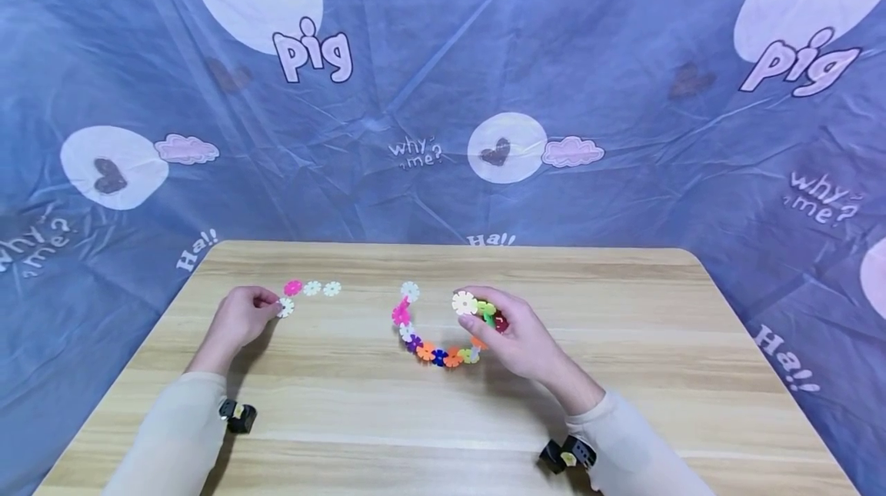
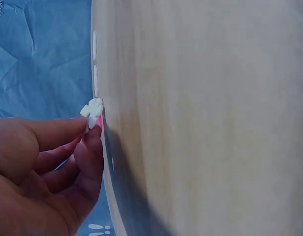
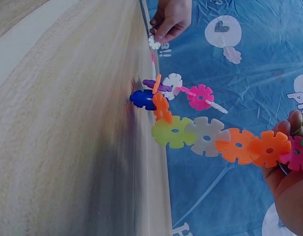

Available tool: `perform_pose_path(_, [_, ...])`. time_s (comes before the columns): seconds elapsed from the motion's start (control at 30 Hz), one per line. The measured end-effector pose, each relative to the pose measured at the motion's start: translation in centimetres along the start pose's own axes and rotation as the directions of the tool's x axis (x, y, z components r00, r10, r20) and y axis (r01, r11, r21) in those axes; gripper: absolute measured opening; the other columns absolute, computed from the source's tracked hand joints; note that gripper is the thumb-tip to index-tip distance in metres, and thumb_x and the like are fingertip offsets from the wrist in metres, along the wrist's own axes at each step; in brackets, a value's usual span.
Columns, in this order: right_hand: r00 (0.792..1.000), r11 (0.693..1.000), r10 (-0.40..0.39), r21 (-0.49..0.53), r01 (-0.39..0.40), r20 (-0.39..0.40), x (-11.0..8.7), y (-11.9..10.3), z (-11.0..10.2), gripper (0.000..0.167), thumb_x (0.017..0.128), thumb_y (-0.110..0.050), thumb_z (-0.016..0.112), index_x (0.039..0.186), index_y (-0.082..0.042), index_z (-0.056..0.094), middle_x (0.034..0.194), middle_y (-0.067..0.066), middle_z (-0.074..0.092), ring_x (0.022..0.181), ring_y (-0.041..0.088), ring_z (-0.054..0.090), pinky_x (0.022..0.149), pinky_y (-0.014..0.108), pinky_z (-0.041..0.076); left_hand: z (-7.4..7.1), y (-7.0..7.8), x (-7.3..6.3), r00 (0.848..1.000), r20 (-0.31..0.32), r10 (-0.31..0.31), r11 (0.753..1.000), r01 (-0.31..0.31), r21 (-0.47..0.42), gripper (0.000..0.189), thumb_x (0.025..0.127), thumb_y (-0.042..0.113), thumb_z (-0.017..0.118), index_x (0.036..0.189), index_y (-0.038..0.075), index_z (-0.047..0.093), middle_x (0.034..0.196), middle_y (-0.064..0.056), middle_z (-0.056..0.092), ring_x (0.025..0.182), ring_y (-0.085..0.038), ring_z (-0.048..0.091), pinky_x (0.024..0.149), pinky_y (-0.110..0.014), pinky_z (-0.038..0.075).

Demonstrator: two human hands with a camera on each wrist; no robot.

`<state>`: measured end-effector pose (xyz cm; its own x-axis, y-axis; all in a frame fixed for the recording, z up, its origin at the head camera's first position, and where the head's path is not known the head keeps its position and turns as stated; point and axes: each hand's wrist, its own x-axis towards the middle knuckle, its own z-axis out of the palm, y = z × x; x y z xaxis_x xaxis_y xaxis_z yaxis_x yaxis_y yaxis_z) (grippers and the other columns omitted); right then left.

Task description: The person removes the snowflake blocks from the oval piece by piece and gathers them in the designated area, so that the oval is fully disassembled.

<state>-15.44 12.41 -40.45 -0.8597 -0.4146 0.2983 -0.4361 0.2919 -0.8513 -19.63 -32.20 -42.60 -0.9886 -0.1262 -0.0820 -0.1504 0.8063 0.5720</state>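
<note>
My left hand point(image 1: 242, 319) pinches a white snowflake disc point(image 1: 286, 307) between thumb and fingertips, close over the table's left side. The same disc point(image 2: 94, 109) shows at the fingertips in the left wrist view. My right hand point(image 1: 515, 334) grips one end of a chain of interlocked plastic snowflake discs point(image 1: 439, 357) in orange, blue, purple, white, pink and yellow-green. A cream disc point(image 1: 464, 303) shows by its thumb. The chain hangs in a U from this hand, its far end rising to a white disc point(image 1: 410, 291). Part of the chain is hidden behind the fingers.
Just beyond the left hand, a pink disc point(image 1: 294, 287) and two white discs point(image 1: 322, 288) lie in a row on the wooden table point(image 1: 388, 434). A blue printed cloth point(image 1: 429, 81) hangs behind the table. Each wrist wears a small black camera point(image 1: 238, 415).
</note>
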Motion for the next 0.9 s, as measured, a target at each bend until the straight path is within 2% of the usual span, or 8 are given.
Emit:
perform_pose_path(0.23, [1.0,1.0,0.005,-0.006,-0.005,-0.006,-0.1,-0.1,0.2,0.036,0.106,-0.013,0.069,0.14,-0.003,0.067,0.112,0.011,0.074,0.077,0.006,0.062,0.068,0.025,0.058,-0.2,0.0,0.5,0.999,0.043,-0.012,0.999,0.01,0.04,0.021,0.1,0.009,0.07,0.108,-0.01,0.072,0.1,-0.024,0.072,0.096,-0.039,0.066,0.09,-0.055,0.054])
perform_pose_path(0.4, [1.0,1.0,0.005,-0.03,-0.005,-0.012,-0.1,-0.1,0.3,0.036,0.106,-0.016,0.069,0.141,-0.006,0.068,0.121,0.01,0.076,0.092,0.007,0.066,0.081,0.026,0.06,-0.1,-0.1,1.0,0.998,0.067,-0.022,0.997,0.017,0.078,0.021,0.099,0.012,0.071,0.106,-0.008,0.073,0.102,-0.025,0.073,0.098,-0.042,0.066,0.092,-0.059,0.053])
perform_pose_path(0.53, [1.0,0.999,0.006,-0.032,-0.006,-0.015,-0.1,-0.1,0.3,0.036,0.106,-0.016,0.069,0.14,-0.006,0.068,0.121,0.011,0.076,0.087,0.008,0.064,0.078,0.025,0.059,-0.2,-0.3,1.2,0.998,0.068,-0.018,0.997,0.012,0.082,0.02,0.099,0.012,0.07,0.105,-0.007,0.073,0.103,-0.025,0.073,0.1,-0.043,0.066,0.094,-0.06,0.052])
perform_pose_path(0.63, [1.0,1.0,0.011,-0.025,-0.011,-0.01,-0.1,-0.1,0.3,0.035,0.106,-0.016,0.069,0.14,-0.005,0.068,0.119,0.012,0.075,0.079,0.008,0.06,0.07,0.025,0.057,-0.4,-0.3,1.1,0.998,0.058,-0.022,0.998,0.019,0.057,0.021,0.1,0.013,0.068,0.107,-0.007,0.073,0.104,-0.025,0.073,0.099,-0.042,0.066,0.09,-0.056,0.053])
perform_pose_path(0.73, [1.0,1.0,0.013,-0.022,-0.013,-0.008,-0.1,-0.1,0.3,0.036,0.106,-0.016,0.069,0.14,-0.005,0.068,0.119,0.012,0.075,0.077,0.006,0.059,0.068,0.024,0.057,-0.5,-0.3,0.7,0.999,0.034,-0.014,1.0,0.014,0.006,0.025,0.103,0.014,0.066,0.113,-0.007,0.072,0.107,-0.025,0.073,0.097,-0.037,0.067,0.082,-0.045,0.054])
perform_pose_path(0.9, [1.0,1.0,-0.002,-0.02,0.001,-0.012,0.0,-0.2,0.3,0.037,0.105,-0.015,0.069,0.141,-0.004,0.067,0.118,0.012,0.075,0.075,0.009,0.058,0.068,0.024,0.055,-0.2,0.0,-0.2,0.998,-0.008,0.059,0.995,-0.059,-0.086,0.031,0.106,0.017,0.065,0.122,-0.009,0.071,0.11,-0.025,0.073,0.096,-0.03,0.067,0.074,-0.029,0.053])
